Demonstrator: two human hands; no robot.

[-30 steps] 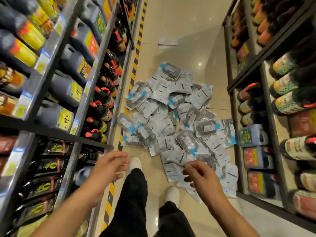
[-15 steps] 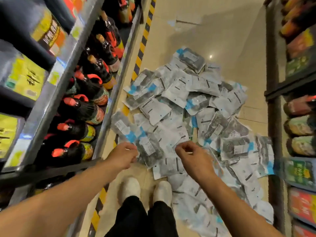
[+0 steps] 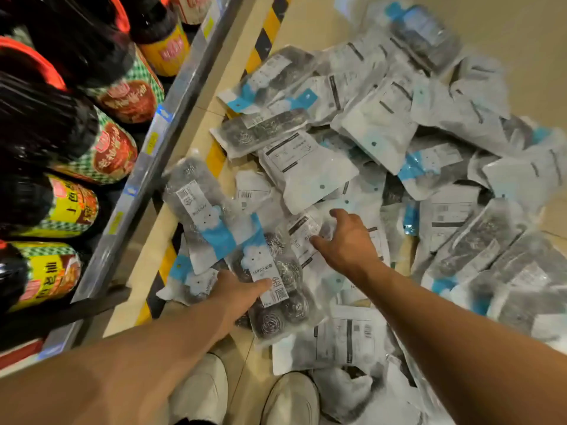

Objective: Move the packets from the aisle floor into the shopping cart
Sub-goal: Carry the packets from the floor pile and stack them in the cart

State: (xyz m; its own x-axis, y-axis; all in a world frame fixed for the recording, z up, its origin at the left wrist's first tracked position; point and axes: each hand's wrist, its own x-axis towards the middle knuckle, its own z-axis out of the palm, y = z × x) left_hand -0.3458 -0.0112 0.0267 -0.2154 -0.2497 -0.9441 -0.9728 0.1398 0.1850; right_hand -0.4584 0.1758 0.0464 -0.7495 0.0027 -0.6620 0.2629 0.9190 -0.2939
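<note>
Beside the shelf [image 3: 147, 167], our left hand [image 3: 237, 294] pinches a scourer packet [image 3: 273, 289], while our right hand [image 3: 343, 240], fingers spread, touches the packets [image 3: 377, 133].

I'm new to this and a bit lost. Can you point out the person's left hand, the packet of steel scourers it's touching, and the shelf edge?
left hand [image 3: 237, 291], head view, back of the hand.
scourer packet [image 3: 276, 289], head view, its middle.
shelf edge [image 3: 153, 148], head view, metal rail.

2 hands [image 3: 236, 291], 2 shoes [image 3: 202, 391], approx 6 bottles [image 3: 113, 148], dozens of packets [image 3: 306, 167]
</note>
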